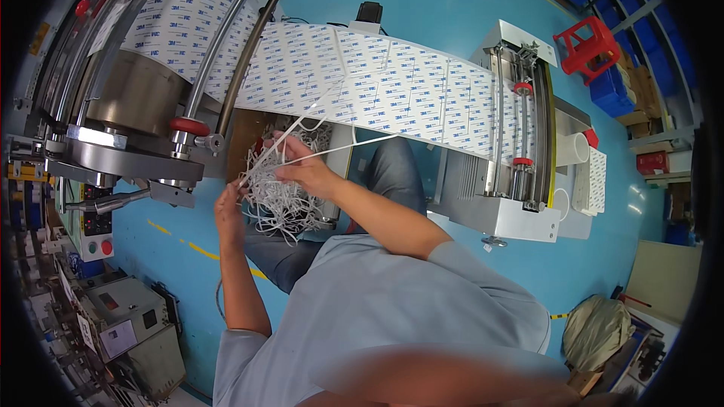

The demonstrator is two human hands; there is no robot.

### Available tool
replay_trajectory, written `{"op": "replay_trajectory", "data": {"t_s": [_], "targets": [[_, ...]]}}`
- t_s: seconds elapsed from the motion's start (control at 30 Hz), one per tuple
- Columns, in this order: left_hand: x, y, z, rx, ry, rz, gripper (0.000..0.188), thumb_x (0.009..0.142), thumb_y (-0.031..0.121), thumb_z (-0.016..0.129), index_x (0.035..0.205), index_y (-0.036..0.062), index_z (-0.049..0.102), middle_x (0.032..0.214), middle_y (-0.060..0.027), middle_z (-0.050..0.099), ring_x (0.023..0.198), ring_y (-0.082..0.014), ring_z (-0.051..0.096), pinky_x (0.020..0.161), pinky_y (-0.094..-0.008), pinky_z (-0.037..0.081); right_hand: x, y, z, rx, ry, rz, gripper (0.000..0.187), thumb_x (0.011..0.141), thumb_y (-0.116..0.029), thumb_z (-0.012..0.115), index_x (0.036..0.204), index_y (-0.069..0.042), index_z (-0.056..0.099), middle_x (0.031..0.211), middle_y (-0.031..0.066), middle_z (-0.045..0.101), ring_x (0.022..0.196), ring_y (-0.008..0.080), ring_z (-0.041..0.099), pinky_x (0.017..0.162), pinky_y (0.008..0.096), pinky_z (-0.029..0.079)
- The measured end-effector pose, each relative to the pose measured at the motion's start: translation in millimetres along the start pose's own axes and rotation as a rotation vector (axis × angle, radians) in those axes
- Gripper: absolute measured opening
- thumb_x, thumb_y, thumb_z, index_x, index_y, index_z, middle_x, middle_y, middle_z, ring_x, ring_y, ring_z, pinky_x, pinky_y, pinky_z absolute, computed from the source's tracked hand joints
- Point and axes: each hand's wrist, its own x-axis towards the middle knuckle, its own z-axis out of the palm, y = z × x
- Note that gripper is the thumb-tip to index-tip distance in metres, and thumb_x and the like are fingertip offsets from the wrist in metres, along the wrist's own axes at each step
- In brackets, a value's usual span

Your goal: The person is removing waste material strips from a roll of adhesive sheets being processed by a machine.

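A wide web of white backing paper (294, 60) with blue print stretches across the machine, with thin cut lines in it. Narrow white waste strips (369, 140) run from its near edge down to my hands. My right hand (308, 172) is closed on the strips below that edge, thumb and fingers pinched together. Lower and to the left, my left hand (228, 209) is closed on the other end of the strips. Beneath and between both hands lies a tangled heap of shredded white strips (283, 200), partly hidden by my right hand.
At left stands a roller machine (136, 98) with steel shafts and red collars. A second roller unit (513, 128) takes the web at right. Beyond it are a stack of printed sheets (592, 185), a red stool (590, 47) and blue bins (611, 93). A grey control cabinet (136, 332) stands lower left.
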Motion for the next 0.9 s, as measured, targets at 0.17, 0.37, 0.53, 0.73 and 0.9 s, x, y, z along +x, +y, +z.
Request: {"op": "replay_trajectory", "data": {"t_s": [0.17, 0.37, 0.53, 0.73, 0.9], "targets": [[10.0, -22.6, -19.4, -0.130, -0.055, -0.141, 0.040, 0.093, 0.034, 0.044, 0.102, -0.0022, 0.060, 0.095, -0.0089, 0.063, 0.092, -0.0164, 0.056, 0.084, -0.0279, 0.040, 12.1, 22.7, -6.6, 0.261, -0.002, 0.088, 0.030, 0.088, -0.013, 0.055, 0.117, -0.005, 0.049, 0.105, 0.0107, 0.059, 0.073, 0.0099, 0.055, 0.060, 0.0229, 0.045], [30.1, -28.8, -36.7, -0.223, 0.324, -0.374, 0.039, 0.090, 0.035, 0.051, 0.105, 0.0001, 0.060, 0.095, -0.0091, 0.062, 0.091, -0.0182, 0.056, 0.083, -0.0273, 0.040, 4.7, 35.3, -14.3, 0.292, 0.144, 0.147, 0.018, 0.091, -0.025, 0.053, 0.096, -0.008, 0.056, 0.081, 0.0035, 0.060, 0.061, 0.0082, 0.051, 0.056, 0.0211, 0.042], [11.5, 14.5, 22.8, 0.508, 0.272, 0.169, 0.032, 0.087, 0.024, 0.057, 0.106, -0.0018, 0.056, 0.100, -0.0091, 0.060, 0.097, -0.0203, 0.052, 0.089, -0.0356, 0.036, 6.0, 37.0, -21.8, 0.104, 0.191, 0.115, 0.017, 0.092, -0.022, 0.051, 0.097, -0.008, 0.056, 0.085, 0.0039, 0.061, 0.060, 0.0079, 0.052, 0.056, 0.0204, 0.043], [1.9, 68.5, 132.3, 1.063, -0.105, 0.642, 0.071, 0.066, 0.032, 0.073, 0.123, -0.0016, 0.044, 0.114, -0.0182, 0.051, 0.112, -0.0339, 0.042, 0.097, -0.0447, 0.031, -3.0, 43.4, -10.5, 0.012, 0.007, -0.024, 0.029, 0.089, -0.012, 0.053, 0.117, -0.005, 0.049, 0.111, 0.0032, 0.056, 0.100, 0.0106, 0.052, 0.085, 0.0278, 0.044], [14.3, 64.6, 142.5, 0.999, -0.210, 0.557, 0.026, 0.072, 0.017, 0.067, 0.091, 0.0016, 0.061, 0.073, -0.0158, 0.063, 0.073, -0.0361, 0.059, 0.080, -0.0419, 0.043, -17.2, 42.7, -1.2, -0.525, 0.189, -0.023, 0.032, 0.087, -0.009, 0.054, 0.118, -0.005, 0.046, 0.113, 0.0030, 0.054, 0.101, 0.0115, 0.052, 0.083, 0.0263, 0.044]]}}
